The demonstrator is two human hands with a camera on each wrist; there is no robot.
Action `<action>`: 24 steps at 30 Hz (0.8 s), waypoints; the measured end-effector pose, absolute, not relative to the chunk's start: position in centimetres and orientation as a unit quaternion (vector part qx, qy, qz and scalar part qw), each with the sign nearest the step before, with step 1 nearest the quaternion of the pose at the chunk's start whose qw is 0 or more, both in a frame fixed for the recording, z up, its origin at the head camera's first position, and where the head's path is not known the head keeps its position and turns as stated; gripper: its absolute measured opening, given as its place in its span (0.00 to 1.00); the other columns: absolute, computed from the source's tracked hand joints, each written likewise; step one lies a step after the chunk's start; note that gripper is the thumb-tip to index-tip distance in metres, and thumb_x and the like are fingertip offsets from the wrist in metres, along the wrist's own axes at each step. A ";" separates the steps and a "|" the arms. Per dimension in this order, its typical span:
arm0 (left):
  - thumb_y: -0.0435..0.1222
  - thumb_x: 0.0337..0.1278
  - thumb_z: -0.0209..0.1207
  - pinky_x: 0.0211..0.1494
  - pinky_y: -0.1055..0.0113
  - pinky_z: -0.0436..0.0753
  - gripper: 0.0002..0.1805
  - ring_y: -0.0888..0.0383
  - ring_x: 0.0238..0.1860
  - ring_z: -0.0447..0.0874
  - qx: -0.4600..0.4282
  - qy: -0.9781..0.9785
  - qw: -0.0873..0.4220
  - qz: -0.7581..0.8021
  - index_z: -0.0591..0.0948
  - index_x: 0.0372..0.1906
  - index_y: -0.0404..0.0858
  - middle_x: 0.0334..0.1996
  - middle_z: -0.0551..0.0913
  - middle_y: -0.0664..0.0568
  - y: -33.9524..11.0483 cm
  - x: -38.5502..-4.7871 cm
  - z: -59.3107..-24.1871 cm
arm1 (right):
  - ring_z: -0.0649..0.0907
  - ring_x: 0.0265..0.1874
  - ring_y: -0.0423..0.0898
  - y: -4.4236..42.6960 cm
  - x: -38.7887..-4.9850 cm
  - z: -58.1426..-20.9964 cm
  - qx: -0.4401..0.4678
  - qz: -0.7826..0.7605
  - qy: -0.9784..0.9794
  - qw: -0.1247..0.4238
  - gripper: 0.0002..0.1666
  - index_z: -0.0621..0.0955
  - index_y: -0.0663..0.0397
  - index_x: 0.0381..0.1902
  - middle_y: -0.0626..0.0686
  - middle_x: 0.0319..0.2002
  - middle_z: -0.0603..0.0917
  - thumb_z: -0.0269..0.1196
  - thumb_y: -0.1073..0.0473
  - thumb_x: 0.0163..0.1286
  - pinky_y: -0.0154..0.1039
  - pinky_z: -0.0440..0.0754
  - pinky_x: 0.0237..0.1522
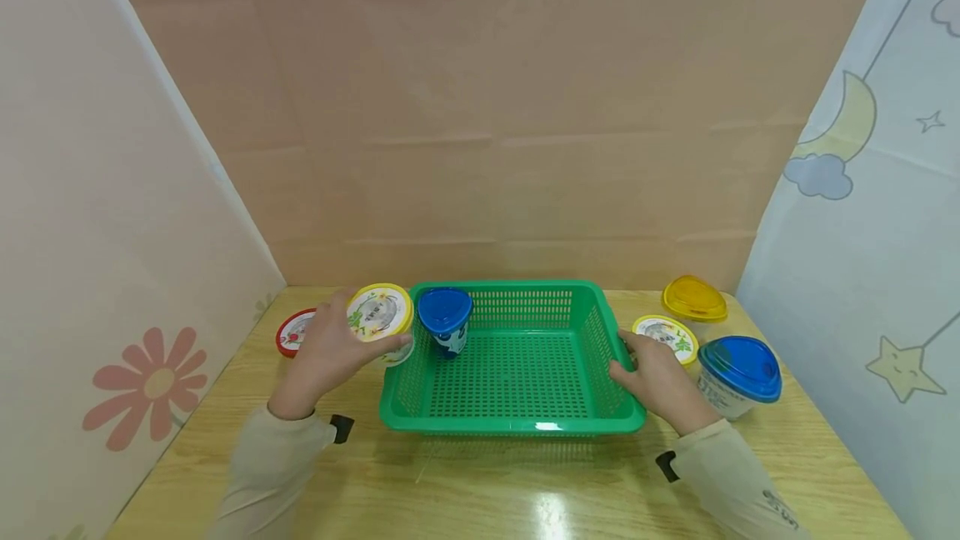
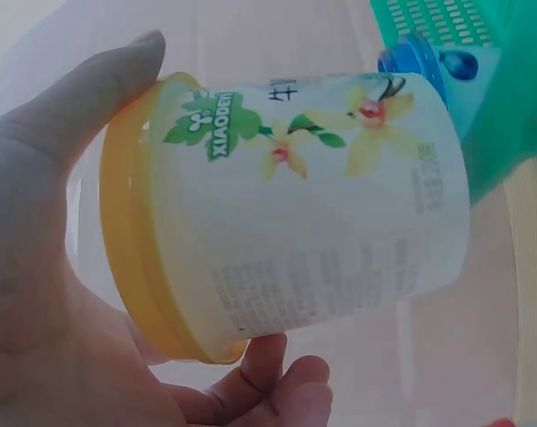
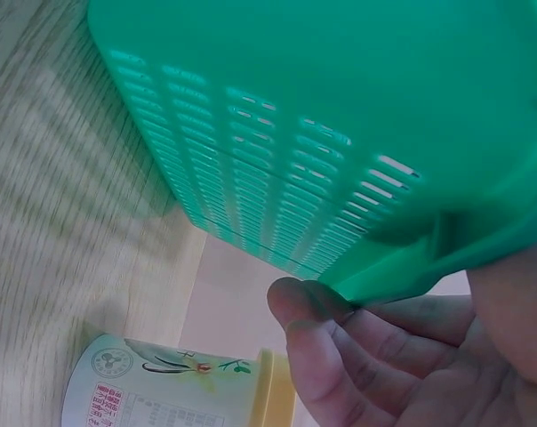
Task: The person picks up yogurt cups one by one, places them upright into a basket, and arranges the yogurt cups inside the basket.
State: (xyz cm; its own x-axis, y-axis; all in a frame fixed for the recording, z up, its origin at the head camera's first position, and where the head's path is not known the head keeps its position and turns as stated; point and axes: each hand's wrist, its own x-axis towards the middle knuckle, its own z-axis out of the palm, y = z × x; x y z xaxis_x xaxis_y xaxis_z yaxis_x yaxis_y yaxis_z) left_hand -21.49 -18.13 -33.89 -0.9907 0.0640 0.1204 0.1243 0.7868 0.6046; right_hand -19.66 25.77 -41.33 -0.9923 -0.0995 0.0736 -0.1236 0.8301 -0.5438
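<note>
My left hand (image 1: 327, 357) grips a white tub with a yellow lid (image 1: 381, 311), raised beside the left end of a green plastic basket (image 1: 517, 425). Flower pictures show on the tub's side (image 2: 322, 205) in the left wrist view, where it lies tilted with the lid toward the palm. On the basket's right rim, my right hand (image 1: 663, 382) keeps hold, its fingers (image 3: 402, 334) curled under the edge in the right wrist view. A small cup with a blue lid (image 1: 446, 312) stands inside the basket at the back left corner.
Behind my left hand, a red-lidded tub (image 1: 292, 333) is partly hidden. Right of the basket stand another yellow-lidded tub (image 1: 671, 337), a container with a deeper yellow lid (image 1: 693, 300) and a larger blue-lidded one (image 1: 738, 373). Panels enclose the wooden table (image 1: 450, 490) at back and sides.
</note>
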 end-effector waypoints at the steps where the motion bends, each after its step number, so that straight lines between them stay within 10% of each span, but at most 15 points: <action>1: 0.67 0.40 0.71 0.51 0.47 0.79 0.63 0.41 0.58 0.69 -0.052 -0.944 0.047 -0.324 0.59 0.73 0.32 0.58 0.72 0.38 -17.9 -21.5 -33.9 | 0.85 0.41 0.53 25.8 -19.7 -41.3 0.058 0.286 -0.956 0.021 0.37 0.66 0.77 0.68 0.69 0.51 0.82 0.62 0.58 0.68 0.50 0.86 0.40; 24: 0.67 0.37 0.71 0.44 0.53 0.80 0.61 0.44 0.53 0.72 -0.086 -0.950 0.007 -0.299 0.62 0.72 0.35 0.53 0.74 0.40 -13.8 -22.0 -35.6 | 0.84 0.46 0.58 25.7 -19.7 -41.4 0.058 0.280 -0.958 0.024 0.38 0.66 0.78 0.68 0.71 0.52 0.81 0.61 0.57 0.69 0.54 0.85 0.45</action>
State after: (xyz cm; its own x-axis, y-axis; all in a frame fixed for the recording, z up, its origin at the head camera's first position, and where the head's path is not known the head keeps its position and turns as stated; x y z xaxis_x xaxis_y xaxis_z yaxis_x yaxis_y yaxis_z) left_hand -21.99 -13.83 -35.59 -0.9850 0.1596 0.0656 0.1684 0.8064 0.5669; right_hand -19.68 25.67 -41.39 -0.9922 -0.0977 0.0778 -0.1242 0.8366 -0.5335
